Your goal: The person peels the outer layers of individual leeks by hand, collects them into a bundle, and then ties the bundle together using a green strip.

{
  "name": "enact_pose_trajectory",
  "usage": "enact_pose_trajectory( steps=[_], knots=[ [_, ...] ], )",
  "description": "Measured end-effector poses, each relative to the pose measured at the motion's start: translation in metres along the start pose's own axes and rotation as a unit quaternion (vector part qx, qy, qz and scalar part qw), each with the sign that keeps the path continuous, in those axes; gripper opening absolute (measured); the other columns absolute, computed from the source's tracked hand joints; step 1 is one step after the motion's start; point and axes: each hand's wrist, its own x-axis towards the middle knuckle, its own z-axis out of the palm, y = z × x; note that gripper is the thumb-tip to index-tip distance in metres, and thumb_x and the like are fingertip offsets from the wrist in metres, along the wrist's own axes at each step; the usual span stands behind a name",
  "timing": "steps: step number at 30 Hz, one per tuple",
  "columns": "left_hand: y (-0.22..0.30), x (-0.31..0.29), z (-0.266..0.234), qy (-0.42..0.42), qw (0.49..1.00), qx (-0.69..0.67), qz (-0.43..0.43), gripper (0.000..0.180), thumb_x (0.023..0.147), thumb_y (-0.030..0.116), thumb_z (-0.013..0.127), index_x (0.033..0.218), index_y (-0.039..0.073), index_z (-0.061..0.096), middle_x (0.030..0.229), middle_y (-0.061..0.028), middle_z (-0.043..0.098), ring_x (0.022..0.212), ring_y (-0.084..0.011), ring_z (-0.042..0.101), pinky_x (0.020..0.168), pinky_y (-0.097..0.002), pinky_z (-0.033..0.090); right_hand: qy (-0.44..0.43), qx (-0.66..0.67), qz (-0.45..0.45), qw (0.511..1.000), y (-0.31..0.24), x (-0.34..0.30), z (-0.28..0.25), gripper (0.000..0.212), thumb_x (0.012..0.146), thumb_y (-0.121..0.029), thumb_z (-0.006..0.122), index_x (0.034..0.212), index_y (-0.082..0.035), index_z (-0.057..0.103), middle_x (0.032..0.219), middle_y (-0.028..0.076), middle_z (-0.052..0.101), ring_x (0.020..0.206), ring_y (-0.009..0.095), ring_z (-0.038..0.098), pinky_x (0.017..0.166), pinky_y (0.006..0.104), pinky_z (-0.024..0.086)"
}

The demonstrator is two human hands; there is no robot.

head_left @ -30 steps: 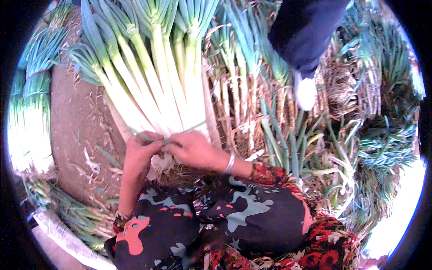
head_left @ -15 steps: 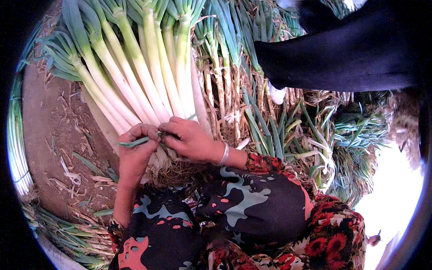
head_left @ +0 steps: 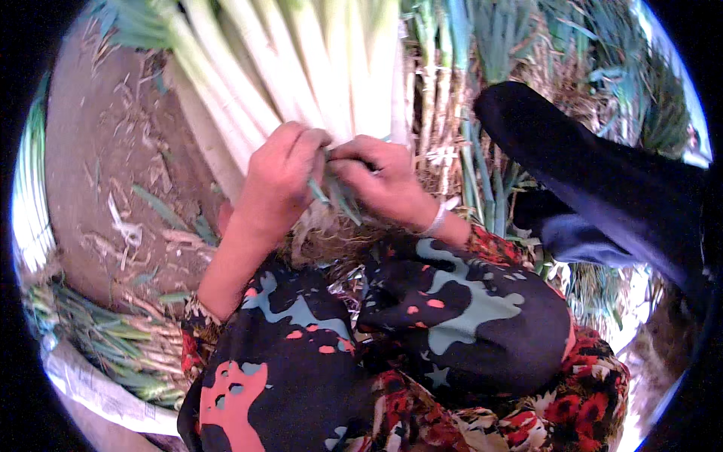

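A thick bundle of large green onions (head_left: 301,68) lies in front of me, white stalks toward me and green tops at the far side. My left hand (head_left: 282,169) is closed over the root end, pinching a thin green strip (head_left: 348,202), perhaps a tie, whose loose ends hang between the hands. Close beside it, my right hand (head_left: 384,181) is closed too, with thumb and forefinger on the same strip. Shaggy roots (head_left: 331,237) stick out beneath both hands, just above my lap. The fingers partly hide where the strip goes round the stalks.
Another person's dark-clothed limb (head_left: 580,158) reaches in from the right. Untrimmed green onions (head_left: 437,98) lie in rows beyond it. At far left stands a tied bundle (head_left: 34,188). Loose leaves and peelings (head_left: 128,226) litter the brown ground; more onions (head_left: 113,339) lie lower left.
My view has shifted, so the bundle now shows higher in the picture. The strip's ends now hang down between my hands. The other person's dark limb has swung lower.
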Motion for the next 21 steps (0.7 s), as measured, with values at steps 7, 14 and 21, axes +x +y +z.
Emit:
enact_pose_trajectory(
  steps=[7, 14, 21],
  knots=[
    [-0.006, -0.007, 0.0, 0.041, 0.999, -0.032, 0.014, 0.024, 0.062, -0.004, 0.062, 0.083, 0.001, 0.054, 0.076, -0.0117, 0.052, 0.072, -0.0291, 0.055, 0.06, -0.0359, 0.046, -0.048, 0.018, -0.036, 0.998, 0.008, 0.007, -0.005, 0.02, 0.08, -0.012, 0.059, 0.097, -0.001, 0.061, 0.079, 0.009, 0.062, 0.07, 0.014, 0.058, 0.065, 0.026, 0.046],
    [-0.008, -0.015, -0.006, -0.001, 1.0, -0.016, 0.022, 0.023, 0.064, -0.003, 0.063, 0.084, 0.001, 0.053, 0.077, -0.0122, 0.053, 0.074, -0.0304, 0.055, 0.062, -0.036, 0.046, -0.154, -0.016, -0.031, 0.987, 0.001, 0.023, -0.021, 0.019, 0.079, -0.02, 0.059, 0.083, -0.002, 0.06, 0.072, 0.013, 0.06, 0.064, 0.025, 0.058, 0.06, 0.033, 0.045],
    [-0.012, -0.024, -0.017, 0.023, 0.996, 0.017, -0.088, 0.013, 0.064, -0.005, 0.058, 0.075, 0.002, 0.054, 0.071, -0.0111, 0.052, 0.069, -0.0296, 0.051, 0.06, -0.0366, 0.042, -0.148, -0.179, -0.088, 0.969, 0.024, 0.019, -0.036, 0.016, 0.079, -0.018, 0.055, 0.081, -0.002, 0.055, 0.062, 0.012, 0.053, 0.056, 0.025, 0.053, 0.053, 0.0322, 0.042]
  ],
)
